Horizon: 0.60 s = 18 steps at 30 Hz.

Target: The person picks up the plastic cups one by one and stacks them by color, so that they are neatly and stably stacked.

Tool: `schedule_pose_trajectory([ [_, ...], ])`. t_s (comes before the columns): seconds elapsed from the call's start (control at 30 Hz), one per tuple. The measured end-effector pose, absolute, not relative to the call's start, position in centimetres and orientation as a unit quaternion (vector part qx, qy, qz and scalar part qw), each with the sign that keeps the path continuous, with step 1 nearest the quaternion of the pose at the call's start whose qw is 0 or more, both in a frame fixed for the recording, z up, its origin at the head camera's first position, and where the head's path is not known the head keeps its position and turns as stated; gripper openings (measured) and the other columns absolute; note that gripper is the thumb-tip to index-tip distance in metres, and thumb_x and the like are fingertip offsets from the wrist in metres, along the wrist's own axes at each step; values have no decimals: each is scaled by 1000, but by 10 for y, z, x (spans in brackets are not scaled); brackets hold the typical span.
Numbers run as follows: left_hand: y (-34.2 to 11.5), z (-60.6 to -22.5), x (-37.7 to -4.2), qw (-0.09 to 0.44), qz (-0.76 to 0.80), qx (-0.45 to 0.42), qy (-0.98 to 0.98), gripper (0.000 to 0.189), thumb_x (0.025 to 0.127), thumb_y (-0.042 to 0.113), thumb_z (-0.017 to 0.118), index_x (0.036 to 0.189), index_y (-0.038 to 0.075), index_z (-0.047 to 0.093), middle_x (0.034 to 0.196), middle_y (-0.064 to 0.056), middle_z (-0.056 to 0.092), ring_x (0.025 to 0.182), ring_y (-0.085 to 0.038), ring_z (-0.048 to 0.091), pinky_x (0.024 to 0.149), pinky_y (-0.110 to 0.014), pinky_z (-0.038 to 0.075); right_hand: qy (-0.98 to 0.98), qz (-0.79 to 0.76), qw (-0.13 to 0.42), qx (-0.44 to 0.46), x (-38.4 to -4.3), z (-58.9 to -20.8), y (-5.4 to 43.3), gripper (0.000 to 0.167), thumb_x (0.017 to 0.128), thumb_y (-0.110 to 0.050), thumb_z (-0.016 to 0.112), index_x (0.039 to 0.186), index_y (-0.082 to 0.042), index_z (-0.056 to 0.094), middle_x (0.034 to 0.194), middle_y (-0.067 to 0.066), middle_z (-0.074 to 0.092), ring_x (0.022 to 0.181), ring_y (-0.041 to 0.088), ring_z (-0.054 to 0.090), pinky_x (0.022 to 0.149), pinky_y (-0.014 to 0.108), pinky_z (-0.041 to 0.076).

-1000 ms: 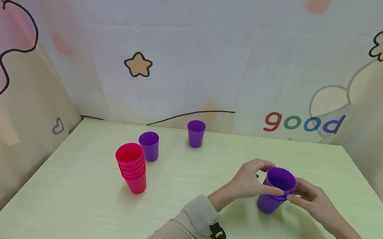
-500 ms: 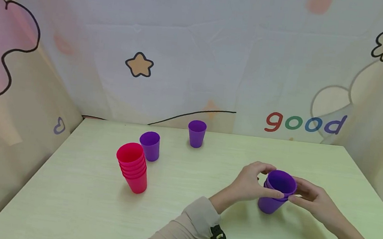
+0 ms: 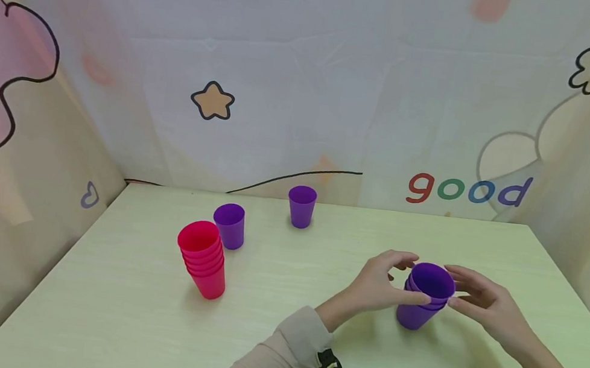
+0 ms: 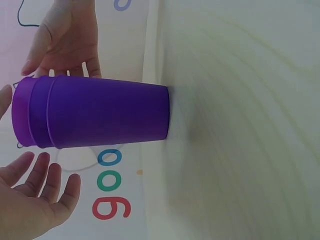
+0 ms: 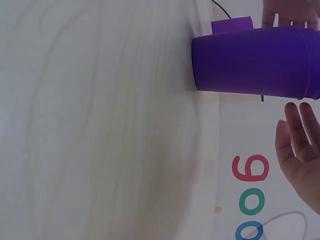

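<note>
A stack of purple cups (image 3: 413,316) stands upright on the right side of the table, with three rims showing in the left wrist view. My left hand (image 3: 379,284) curves loosely around its left side, the thumb overlapping the upper rim in the head view. In the left wrist view, the fingers (image 4: 52,187) of that hand are apart from the cups. On the other side, my right hand (image 3: 495,316) has its fingers spread, the thumb tip right at the rim. A gap separates its fingers (image 5: 298,135) from the stack in the right wrist view.
To the left stands a stack of several red cups (image 3: 210,280). Just behind it is a single purple cup (image 3: 232,231), and another purple cup (image 3: 301,211) stands near the table's (image 3: 278,328) back edge. A printed cloth (image 3: 281,115) hangs behind and beside the table.
The purple stack's top has sunk a little, its upper cup sitting lower. Both hands have eased outward from the rim, the right fingers spreading wider. The other cups have not moved.
</note>
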<state>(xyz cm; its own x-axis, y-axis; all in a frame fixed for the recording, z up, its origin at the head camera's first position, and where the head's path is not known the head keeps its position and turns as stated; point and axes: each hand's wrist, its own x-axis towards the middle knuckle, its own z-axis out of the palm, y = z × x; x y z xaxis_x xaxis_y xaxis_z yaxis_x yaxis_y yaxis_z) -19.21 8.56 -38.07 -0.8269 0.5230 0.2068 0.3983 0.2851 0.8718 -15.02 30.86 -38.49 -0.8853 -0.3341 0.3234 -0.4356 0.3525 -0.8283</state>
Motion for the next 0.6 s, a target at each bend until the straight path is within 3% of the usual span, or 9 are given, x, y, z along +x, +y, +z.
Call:
schedule_pose_trajectory([
  [0.23,69,-384,-196,48,545,290,785,59,74,30,76,126,15,52,115,8,55,106,-9,49,82,-23,44,-824,515,60,228,-149,-381,306,42,87,7,53,128,6,44,117,-19,54,99,0,55,76,16,47],
  [0.6,27,-386,-203,4,554,282,783,56,76,24,74,125,10,53,115,1,57,108,-12,51,84,-32,46,-820,524,54,226,-147,-381,305,41,87,7,53,127,4,46,114,-15,57,95,3,58,75,17,48],
])
